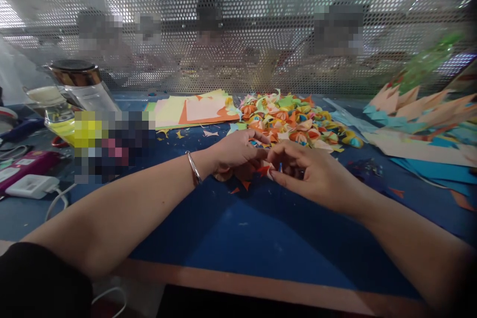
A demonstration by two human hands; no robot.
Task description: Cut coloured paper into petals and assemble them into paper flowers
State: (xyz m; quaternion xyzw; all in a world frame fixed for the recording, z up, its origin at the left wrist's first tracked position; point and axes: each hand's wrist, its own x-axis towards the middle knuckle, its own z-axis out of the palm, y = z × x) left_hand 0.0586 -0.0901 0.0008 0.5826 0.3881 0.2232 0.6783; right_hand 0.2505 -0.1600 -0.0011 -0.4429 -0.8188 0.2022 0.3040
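My left hand [240, 154], with a silver bangle on its wrist, is bent over the table with its fingers curled toward the right. Facing it, my right hand [311, 171] pinches with thumb and fingers. A small orange-red paper piece [264, 170] shows between the two hands, at the fingertips of both; much of it is hidden. A bit of blue [280, 167] peeks out by my right fingers, too small to name. Orange paper scraps [245, 186] lie below my left hand. Right behind the hands is a pile of small folded paper pieces [290, 117] in many colours.
Paper sheets [208, 109] are stacked at the back left of the blue table [238, 238]. Jars [84, 84], a white charger [32, 186] and a purple box [22, 169] stand left. Pointed folded paper [421, 104] sits right. A perforated metal screen [238, 59] closes the back, people beyond.
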